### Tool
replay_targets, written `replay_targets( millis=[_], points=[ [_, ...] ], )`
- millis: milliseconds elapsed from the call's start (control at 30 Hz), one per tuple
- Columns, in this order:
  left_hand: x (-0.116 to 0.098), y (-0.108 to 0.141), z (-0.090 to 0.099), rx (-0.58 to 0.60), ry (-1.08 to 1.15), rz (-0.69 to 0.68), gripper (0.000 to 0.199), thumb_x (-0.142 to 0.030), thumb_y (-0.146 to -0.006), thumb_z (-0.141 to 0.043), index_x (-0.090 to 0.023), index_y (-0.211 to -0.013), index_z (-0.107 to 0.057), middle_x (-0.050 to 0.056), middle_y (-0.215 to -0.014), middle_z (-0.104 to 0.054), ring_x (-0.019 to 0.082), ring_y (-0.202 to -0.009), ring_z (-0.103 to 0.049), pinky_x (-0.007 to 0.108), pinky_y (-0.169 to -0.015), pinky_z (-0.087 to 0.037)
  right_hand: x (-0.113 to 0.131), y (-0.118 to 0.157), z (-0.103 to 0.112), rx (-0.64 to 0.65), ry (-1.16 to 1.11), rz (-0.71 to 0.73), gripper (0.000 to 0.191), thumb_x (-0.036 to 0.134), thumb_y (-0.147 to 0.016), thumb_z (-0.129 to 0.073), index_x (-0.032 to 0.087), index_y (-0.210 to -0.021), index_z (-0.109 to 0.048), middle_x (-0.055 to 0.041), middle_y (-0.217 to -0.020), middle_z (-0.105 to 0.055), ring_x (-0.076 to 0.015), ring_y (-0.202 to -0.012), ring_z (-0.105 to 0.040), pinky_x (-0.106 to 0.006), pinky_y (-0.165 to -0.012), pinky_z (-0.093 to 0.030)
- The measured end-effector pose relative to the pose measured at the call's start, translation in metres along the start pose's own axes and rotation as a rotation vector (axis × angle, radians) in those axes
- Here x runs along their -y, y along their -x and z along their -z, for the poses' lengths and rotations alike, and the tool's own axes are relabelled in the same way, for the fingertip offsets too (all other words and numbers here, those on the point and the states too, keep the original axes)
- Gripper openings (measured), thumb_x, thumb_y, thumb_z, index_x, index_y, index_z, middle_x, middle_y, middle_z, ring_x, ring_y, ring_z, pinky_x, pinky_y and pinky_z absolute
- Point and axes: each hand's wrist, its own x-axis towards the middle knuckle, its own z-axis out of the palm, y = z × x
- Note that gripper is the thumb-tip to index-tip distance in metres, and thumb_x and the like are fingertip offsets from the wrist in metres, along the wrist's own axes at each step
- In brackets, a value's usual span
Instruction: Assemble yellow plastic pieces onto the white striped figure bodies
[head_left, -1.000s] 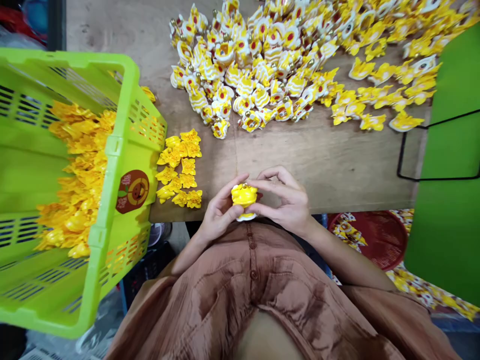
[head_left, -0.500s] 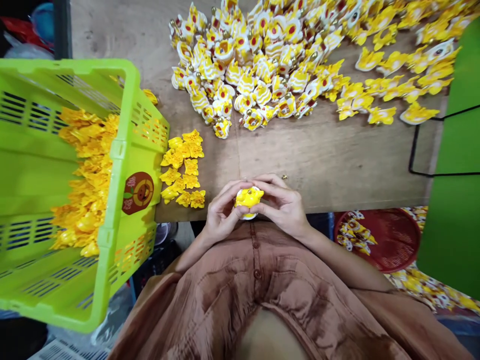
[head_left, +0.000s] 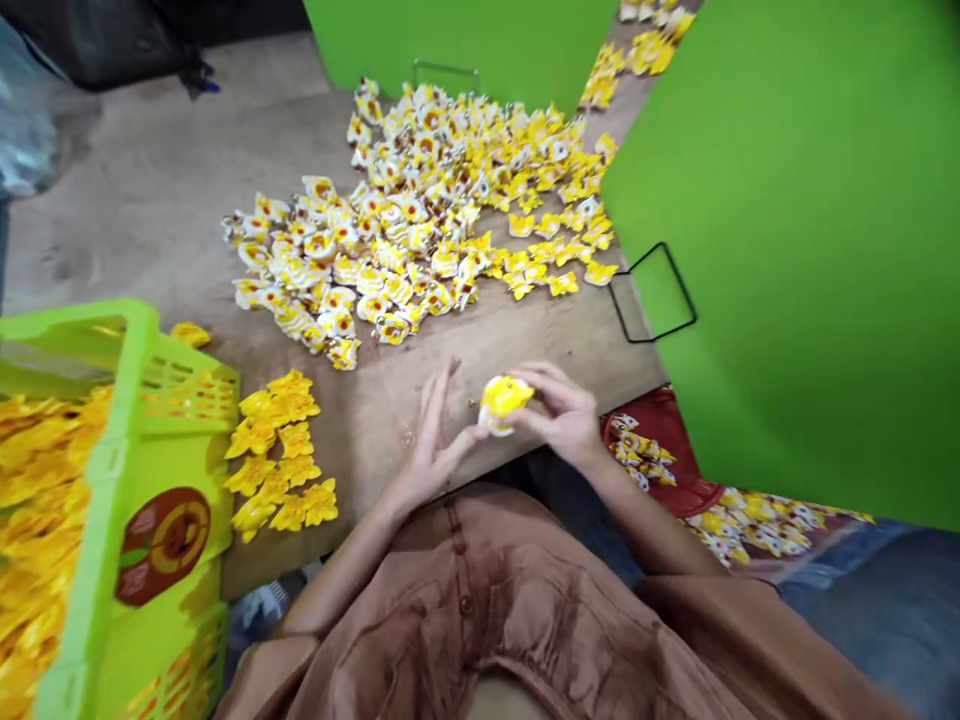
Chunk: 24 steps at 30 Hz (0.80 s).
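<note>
A small yellow plastic figure (head_left: 504,398) with white edging is pinched between the thumb and fingers of my right hand (head_left: 564,412), just above the table's front edge. My left hand (head_left: 433,432) is to the left of it with the fingers stretched and spread apart. Its thumb tip comes up to the figure's lower white edge; whether it touches, I cannot tell. On the table to the left lies a group of loose yellow pieces (head_left: 296,468). Further back spreads a large heap of white-and-yellow figures (head_left: 375,225) with red centres and gold-coloured beads.
A green slatted basket (head_left: 176,365) full of yellow pieces stands at the left. Large flat green shapes (head_left: 795,260) cover the right and back, with a black wire loop (head_left: 694,318) by the table's right edge. More figures lie in a red tray (head_left: 660,425) lower down.
The view has swung to the right and back. My left hand has come off the figure and its fingers have spread, while my right hand keeps hold of it.
</note>
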Motion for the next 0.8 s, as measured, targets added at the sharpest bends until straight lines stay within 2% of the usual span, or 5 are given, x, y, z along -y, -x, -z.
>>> replay_targets(
  millis=[133, 233, 400, 533, 800],
  points=[
    [0.015, -0.097, -0.026, 0.03, -0.248, -0.132, 0.052, -0.037, -0.096, -0.074, -0.023, -0.145, -0.066, 0.016, -0.15, -0.058, 0.034, -0.147, -0.049, 0.05, -0.13, -0.03, -0.071, -0.018, 0.082, -0.236, 0.034, -0.134, 0.068, 0.055, -0.08, -0.09, 0.022, -0.137, -0.072, -0.0137, -0.132, -0.076, -0.0249, -0.118, -0.077, -0.042, -0.105, -0.064],
    [0.029, -0.17, -0.054, 0.091, -0.351, -0.097, 0.033, -0.022, -0.095, -0.067, -0.018, -0.126, -0.073, 0.018, -0.139, -0.061, 0.036, -0.138, -0.053, 0.052, -0.125, -0.034, -0.104, -0.033, 0.128, -0.168, 0.064, -0.15, 0.069, 0.06, -0.084, -0.084, 0.02, -0.138, -0.071, -0.0164, -0.132, -0.077, -0.0259, -0.116, -0.078, -0.042, -0.105, -0.064],
    [0.037, -0.226, -0.086, 0.079, -0.387, -0.071, 0.018, -0.008, -0.08, -0.075, -0.014, -0.097, -0.075, 0.022, -0.131, -0.063, 0.042, -0.135, -0.052, 0.062, -0.123, -0.031, -0.079, -0.042, 0.135, -0.181, 0.419, 0.124, 0.064, 0.05, -0.087, -0.084, 0.022, -0.143, -0.069, -0.0167, -0.146, -0.069, -0.0306, -0.135, -0.068, -0.051, -0.116, -0.057],
    [0.031, -0.18, -0.063, 0.069, -0.343, -0.126, 0.013, -0.018, -0.085, -0.077, -0.02, -0.097, -0.079, 0.016, -0.126, -0.066, 0.033, -0.128, -0.059, 0.052, -0.119, -0.042, -0.04, -0.037, 0.079, -0.337, 0.368, 0.256, 0.034, 0.029, -0.102, -0.068, 0.026, -0.136, -0.073, -0.0101, -0.114, -0.079, -0.0233, -0.098, -0.079, -0.042, -0.091, -0.068],
    [0.007, -0.017, 0.042, -0.202, 0.254, 0.297, 0.041, -0.039, -0.074, -0.096, -0.019, -0.108, -0.084, 0.01, -0.119, -0.079, 0.019, -0.096, -0.074, 0.033, -0.094, -0.058, -0.046, -0.121, -0.05, 0.162, 0.424, 0.269, 0.041, 0.015, -0.105, -0.044, 0.02, -0.133, -0.073, -0.015, -0.121, -0.076, -0.0278, -0.114, -0.07, -0.049, -0.102, -0.059]
  ],
)
